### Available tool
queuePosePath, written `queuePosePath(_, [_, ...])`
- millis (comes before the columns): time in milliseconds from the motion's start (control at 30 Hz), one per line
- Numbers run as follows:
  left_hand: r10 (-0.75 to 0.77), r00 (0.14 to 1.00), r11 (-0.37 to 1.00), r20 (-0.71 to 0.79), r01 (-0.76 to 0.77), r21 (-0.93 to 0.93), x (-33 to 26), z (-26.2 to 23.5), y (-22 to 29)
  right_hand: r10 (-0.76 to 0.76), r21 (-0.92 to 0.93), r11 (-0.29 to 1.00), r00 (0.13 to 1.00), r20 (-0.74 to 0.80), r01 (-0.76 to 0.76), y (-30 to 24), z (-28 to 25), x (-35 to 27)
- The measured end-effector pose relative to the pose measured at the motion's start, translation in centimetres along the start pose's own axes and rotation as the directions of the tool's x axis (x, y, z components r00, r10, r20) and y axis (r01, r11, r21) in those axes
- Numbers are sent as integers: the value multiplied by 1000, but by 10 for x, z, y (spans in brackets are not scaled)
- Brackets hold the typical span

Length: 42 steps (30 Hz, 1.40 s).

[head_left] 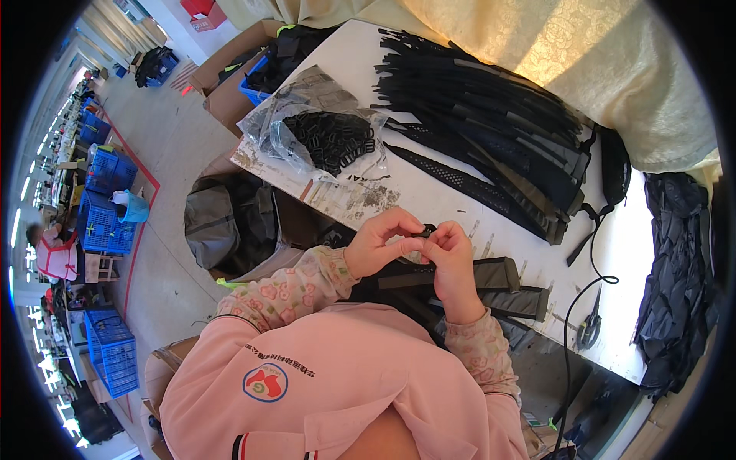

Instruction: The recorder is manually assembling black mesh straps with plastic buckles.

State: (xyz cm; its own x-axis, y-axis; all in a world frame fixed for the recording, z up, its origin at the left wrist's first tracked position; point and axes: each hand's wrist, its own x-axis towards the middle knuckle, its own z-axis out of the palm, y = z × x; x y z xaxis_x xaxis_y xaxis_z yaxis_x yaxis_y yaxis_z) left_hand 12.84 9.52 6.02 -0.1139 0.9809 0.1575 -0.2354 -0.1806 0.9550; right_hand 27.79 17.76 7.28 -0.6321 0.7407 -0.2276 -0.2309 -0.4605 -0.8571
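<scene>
Above the near edge of the white table, my left hand (pixel 385 244) and my right hand (pixel 452 264) meet with fingers pinched. Between their fingertips is a small black buckle (pixel 428 229), mostly covered by the fingers. Below my hands, dark padded straps (pixel 497 274) lie across the table edge toward my lap. A clear plastic bag (pixel 268 126) lies to the left, with a heap of black plastic buckles (pixel 333 142) at its opening. Farther back, a large pile of black straps (pixel 483 100) spreads over the table, some with mesh.
Scissors (pixel 589 326) and a black cord (pixel 571 322) lie at the right of the table (pixel 452 215). Black material (pixel 675 268) hangs beyond. At left stand a box with a dark bag (pixel 230 222) and blue crates (pixel 107 211). Another person (pixel 57 253) is far left.
</scene>
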Motion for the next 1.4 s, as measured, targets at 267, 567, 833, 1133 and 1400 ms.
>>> queuePosePath(267, [100,995,995,27,-101,22,2,4,3,-17,59,998,999,-49,20,-14,16,-8])
queuePosePath(567, [-84,986,988,144,64,139,-13,0,15,138,-388,920,974,180,-59,-29,-6,7])
queuePosePath(833, [-633,717,772,-293,610,-176,-85,-58,5,-517,-968,-241,835,188,69,-35,-103,69])
queuePosePath(1133, [-292,930,858,-223,358,368,-35,-33,4,-312,-799,-576,857,411,173,-27,-137,76])
queuePosePath(1400, [-497,864,641,77,426,-639,41,-3,-22,-298,-883,-63,836,461,465,-107,-87,18])
